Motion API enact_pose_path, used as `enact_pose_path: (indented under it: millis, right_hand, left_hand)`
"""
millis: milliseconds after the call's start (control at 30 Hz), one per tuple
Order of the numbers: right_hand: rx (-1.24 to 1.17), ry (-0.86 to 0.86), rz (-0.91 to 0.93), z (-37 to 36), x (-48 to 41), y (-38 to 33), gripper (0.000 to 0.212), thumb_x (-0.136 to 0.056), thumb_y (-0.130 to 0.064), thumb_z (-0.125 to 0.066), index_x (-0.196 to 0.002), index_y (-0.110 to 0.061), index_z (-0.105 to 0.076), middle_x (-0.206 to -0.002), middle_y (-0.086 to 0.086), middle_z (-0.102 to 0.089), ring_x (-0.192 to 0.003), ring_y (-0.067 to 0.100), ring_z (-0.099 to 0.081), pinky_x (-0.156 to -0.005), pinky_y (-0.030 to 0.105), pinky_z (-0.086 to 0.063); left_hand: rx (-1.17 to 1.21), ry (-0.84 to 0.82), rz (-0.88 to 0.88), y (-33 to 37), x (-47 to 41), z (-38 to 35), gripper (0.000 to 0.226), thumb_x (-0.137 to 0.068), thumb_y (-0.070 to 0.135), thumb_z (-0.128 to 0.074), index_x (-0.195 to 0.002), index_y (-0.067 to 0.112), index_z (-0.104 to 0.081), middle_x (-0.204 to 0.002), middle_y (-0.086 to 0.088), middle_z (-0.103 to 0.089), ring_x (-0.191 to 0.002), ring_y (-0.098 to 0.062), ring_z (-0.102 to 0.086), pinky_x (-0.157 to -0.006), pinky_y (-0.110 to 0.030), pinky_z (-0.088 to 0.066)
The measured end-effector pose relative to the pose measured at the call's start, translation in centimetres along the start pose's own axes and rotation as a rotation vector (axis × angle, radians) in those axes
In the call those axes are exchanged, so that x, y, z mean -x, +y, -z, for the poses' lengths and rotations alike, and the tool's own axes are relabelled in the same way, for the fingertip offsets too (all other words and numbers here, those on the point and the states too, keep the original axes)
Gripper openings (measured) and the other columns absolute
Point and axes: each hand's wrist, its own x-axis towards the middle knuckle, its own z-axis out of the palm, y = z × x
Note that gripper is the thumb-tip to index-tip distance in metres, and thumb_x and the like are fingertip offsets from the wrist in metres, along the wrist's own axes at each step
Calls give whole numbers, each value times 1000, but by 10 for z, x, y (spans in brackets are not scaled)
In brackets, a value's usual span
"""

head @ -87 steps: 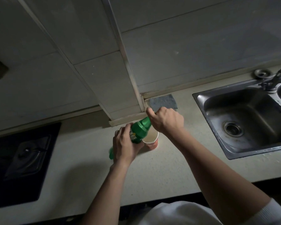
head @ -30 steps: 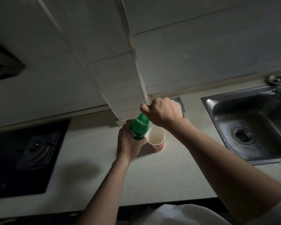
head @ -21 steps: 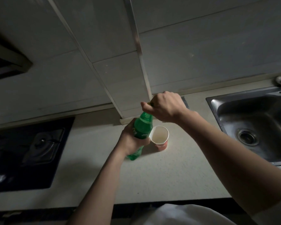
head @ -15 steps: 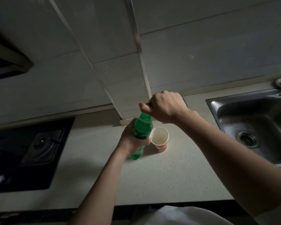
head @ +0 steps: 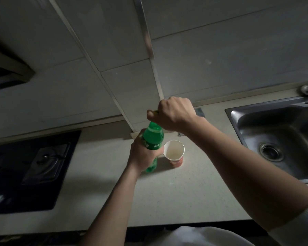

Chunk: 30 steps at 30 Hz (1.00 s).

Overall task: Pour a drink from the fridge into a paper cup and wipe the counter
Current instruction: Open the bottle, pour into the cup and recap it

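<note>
Standing upright just beside the paper cup (head: pixel 174 148), the green bottle (head: pixel 153 137) had swung back from the lean it held a few seconds earlier, when its neck was tipped over the cup's rim. Its base looked set down on the counter (head: pixel 185 192), toward the back edge, about midway between the hob (head: pixel 34 166) and the sink (head: pixel 233 118). That suggested the pour was over and the top was being closed.

The left hand (head: pixel 143 155) gripped the bottle's body, fingers wrapped round the label. The right hand (head: pixel 174 114) was curled over the bottle's top, hiding nearly all of it, so whether the cap was tight could not be told.

The cup stood open-mouthed with a shallow pale drink at its bottom. The bottle showed liquid up into its shoulder. A dark cloth (head: pixel 201 112) lay by the back edge behind the right hand, likely meant for the wiping, not yet begun.
</note>
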Motion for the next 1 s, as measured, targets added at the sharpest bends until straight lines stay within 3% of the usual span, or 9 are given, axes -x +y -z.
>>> enact_pose_path:
  millis: [200,300,433,567,733,833,900,1000]
  right_hand:
    - [12,-1,151,-2,-1,5,65,-94,-60,-36,-52,-10,-37,-50,7,-38,-43,24,-35,-47,28,-27]
    - [-1,-41,216,-2,0,6,66,-95,-62,-35,-52,-11,-38,-50,6,-38,-43,22,-35,-46,28,-29]
    - [57,-48,14,-1,-1,3,68,-94,-66,-29,-58,-12,-49,-56,3,-49,-49,19,-47,-49,25,-34]
    - [82,-72,-228,-6,-2,-1,57,-94,-61,-31,-62,-15,-45,-65,6,-51,-56,20,-49,-54,27,-34]
    - [-49,-68,-159,-9,1,3,59,-96,-58,-34,-57,-14,-44,-59,5,-49,-50,19,-45,-51,25,-33]
    - [-22,-81,-75,-7,2,6,64,-97,-61,-32,-56,-13,-43,-56,4,-45,-48,18,-43,-48,26,-28]
    - [-8,-85,-24,-7,1,7,66,-97,-62,-32,-56,-12,-45,-55,3,-45,-47,18,-42,-47,26,-27]
    - [-7,-70,86,-8,-1,9,67,-97,-63,-32,-56,-12,-46,-52,1,-42,-44,18,-39,-46,27,-28]
  left_hand:
    - [88,-206,86,4,-1,17,44,-53,18,-86,-92,24,-67,-84,5,-74,-81,-21,-69,-72,-39,-58]
    - [112,-277,101,3,-1,19,41,-60,9,-86,-94,22,-68,-84,5,-74,-78,-17,-69,-66,-30,-55]
    - [-9,-103,50,4,0,4,42,-60,22,-89,-93,24,-63,-82,9,-71,-77,-10,-66,-68,-24,-53]
    - [-102,135,-5,9,5,-11,52,-62,19,-87,-105,20,-58,-90,11,-64,-79,-12,-60,-67,-22,-41]
    - [-108,85,50,11,4,-4,48,-62,20,-84,-100,26,-56,-81,17,-61,-70,4,-54,-55,-4,-35]
    - [-143,5,53,8,2,1,47,-60,30,-84,-99,26,-59,-82,14,-63,-73,-5,-58,-58,-11,-37]
    - [-129,-42,57,6,0,4,46,-56,34,-84,-95,27,-60,-83,12,-65,-78,-13,-62,-64,-24,-46]
    - [-33,-99,102,5,-1,9,49,-47,35,-83,-90,28,-62,-82,10,-69,-78,-18,-65,-68,-33,-54]
